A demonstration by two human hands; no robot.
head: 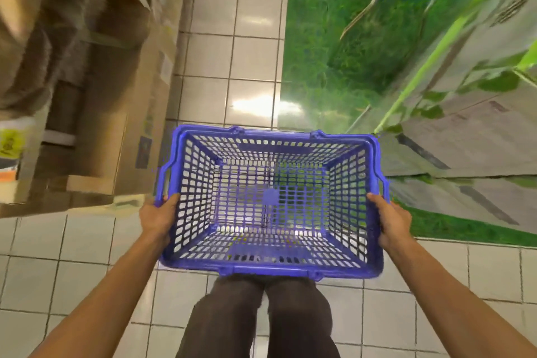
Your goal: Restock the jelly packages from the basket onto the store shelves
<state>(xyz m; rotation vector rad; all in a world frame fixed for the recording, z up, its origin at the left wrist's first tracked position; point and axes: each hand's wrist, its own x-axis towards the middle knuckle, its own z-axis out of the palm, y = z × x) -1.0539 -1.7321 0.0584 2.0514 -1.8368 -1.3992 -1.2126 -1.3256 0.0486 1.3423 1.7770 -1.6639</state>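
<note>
— Writing anywhere?
— Blurred on the boxes (116, 81), unreadable. Left hand (158, 219) and right hand (393, 222) each grip a side rim of the basket (273, 136), held over tiles (247, 67), beside a green mat (319, 38).

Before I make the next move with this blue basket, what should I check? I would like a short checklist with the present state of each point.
1. Grip of the left hand on the basket rim: ok.
2. Grip of the right hand on the opposite rim: ok.
3. Any jelly packages inside the basket to restock: not ok, none show through the mesh.
4. Tiled floor ahead free to walk on: ok.
5. A shelf to fill in view: cannot tell, both sides are blurred.
</note>
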